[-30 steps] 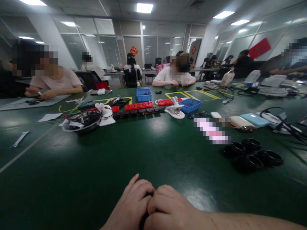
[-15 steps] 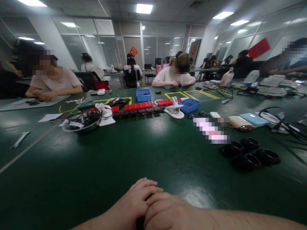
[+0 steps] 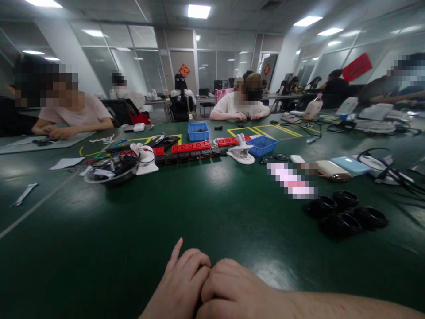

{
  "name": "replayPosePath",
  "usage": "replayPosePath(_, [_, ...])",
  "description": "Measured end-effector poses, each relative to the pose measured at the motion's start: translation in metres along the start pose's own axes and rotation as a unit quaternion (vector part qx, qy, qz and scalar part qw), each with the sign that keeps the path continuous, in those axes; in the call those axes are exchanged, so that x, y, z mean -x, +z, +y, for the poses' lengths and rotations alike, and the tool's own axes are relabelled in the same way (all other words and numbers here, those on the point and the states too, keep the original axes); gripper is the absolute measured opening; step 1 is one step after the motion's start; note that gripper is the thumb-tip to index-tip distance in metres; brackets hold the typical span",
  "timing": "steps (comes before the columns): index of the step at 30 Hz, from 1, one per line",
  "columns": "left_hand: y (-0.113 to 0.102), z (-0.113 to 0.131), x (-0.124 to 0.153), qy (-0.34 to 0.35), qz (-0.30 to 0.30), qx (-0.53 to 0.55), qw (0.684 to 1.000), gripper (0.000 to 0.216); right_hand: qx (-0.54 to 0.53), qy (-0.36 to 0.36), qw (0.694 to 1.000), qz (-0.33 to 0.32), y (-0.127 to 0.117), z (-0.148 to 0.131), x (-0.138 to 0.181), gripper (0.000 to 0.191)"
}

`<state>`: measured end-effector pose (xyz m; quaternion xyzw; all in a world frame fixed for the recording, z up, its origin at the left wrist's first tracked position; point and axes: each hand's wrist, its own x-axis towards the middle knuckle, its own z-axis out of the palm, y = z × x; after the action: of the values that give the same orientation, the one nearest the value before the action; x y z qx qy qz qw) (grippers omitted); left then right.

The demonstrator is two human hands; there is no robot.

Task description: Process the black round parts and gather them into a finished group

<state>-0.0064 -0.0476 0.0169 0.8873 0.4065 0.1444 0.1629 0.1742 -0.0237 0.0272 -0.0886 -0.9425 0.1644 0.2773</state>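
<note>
My left hand [image 3: 181, 283] and my right hand [image 3: 232, 290] press together at the near edge of the green table [image 3: 206, 208]. Both have curled fingers closed round a small dark thing between them, mostly hidden by the hands; I cannot make out what it is. The left index finger sticks up a little. Several black rings [image 3: 345, 212] lie to the right, well beyond my right hand.
Further back lie a row of red and black power strips [image 3: 191, 149], two blue bins [image 3: 198, 131], white clamps [image 3: 241, 153], a clear bowl with cables [image 3: 109, 169], power banks [image 3: 334, 168] and cables [image 3: 392, 170]. Other people sit at the far and left sides.
My left hand shifted from lying over the right hand to beside it, its index finger now raised. The view moved only slightly.
</note>
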Motion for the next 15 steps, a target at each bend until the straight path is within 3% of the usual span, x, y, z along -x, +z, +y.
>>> replayPosePath(8, [-0.003, -0.002, -0.005, 0.028, -0.022, 0.016, 0.999, 0.026, -0.008, 0.019, 0.999, -0.033, -0.006, 0.0, 0.001, 0.014])
replayPosePath(12, [-0.008, -0.002, -0.007, 0.023, -0.041, 0.031, 0.998, 0.033, -0.04, -0.019, 0.999, -0.011, -0.005, 0.003, 0.001, 0.012])
replayPosePath(15, [-0.01, -0.006, -0.007, 0.032, -0.042, 0.039, 0.998, 0.035, -0.056, -0.043, 0.997, -0.043, -0.001, 0.005, 0.002, 0.011])
